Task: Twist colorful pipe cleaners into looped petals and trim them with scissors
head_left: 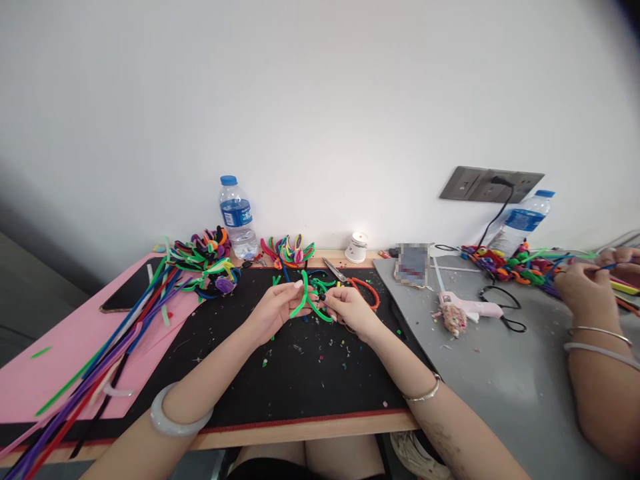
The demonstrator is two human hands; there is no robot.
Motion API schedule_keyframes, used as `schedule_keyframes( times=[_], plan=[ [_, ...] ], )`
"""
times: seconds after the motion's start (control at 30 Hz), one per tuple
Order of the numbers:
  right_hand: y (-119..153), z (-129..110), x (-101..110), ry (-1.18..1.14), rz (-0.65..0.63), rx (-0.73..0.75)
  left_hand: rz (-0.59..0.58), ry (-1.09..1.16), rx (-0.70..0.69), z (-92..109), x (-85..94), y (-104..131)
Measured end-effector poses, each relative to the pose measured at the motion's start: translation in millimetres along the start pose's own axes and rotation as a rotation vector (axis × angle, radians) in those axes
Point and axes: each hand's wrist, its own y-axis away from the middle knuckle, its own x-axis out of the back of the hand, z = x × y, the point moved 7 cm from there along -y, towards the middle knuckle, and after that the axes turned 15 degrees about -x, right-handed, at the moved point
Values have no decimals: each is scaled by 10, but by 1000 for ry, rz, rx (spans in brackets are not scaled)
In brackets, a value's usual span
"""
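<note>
My left hand [274,312] is closed on a bent green pipe cleaner [304,293], which curves out between its thumb and fingers. Close beside it, my right hand [350,310] makes a pinch. A small dark bit shows at its fingertips, too small to name. Just behind the hands, more green pipe cleaner pieces [320,283] lie on the black mat [280,390]. A pair of scissors with orange handles [367,293] rests open behind my right hand.
Long pipe cleaners [107,353] lie across a pink sheet [30,387] at left, near a phone [133,287]. Bottle [240,223], pipe-cleaner flower [290,250] and paper cup [357,247] stand by the wall. A glue gun [470,307] lies at right, near a co-worker's hands [585,287].
</note>
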Motion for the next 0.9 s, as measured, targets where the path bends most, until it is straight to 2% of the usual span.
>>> schedule_keyframes(
  times=[0.37, 0.6, 0.77, 0.9],
  plan=[
    [8, -46, 29, 22, 46, 64, 20, -246, 83, -84, 51, 21],
    [35, -101, 32, 103, 64, 174, -85, -399, 168, -173, 41, 47],
    [24, -75, 20, 162, 41, 123, -108, -437, 196, -199, 43, 61],
    [-9, -35, 35, 98, 27, 53, -77, -471, 151, -162, 61, 41]
  ],
)
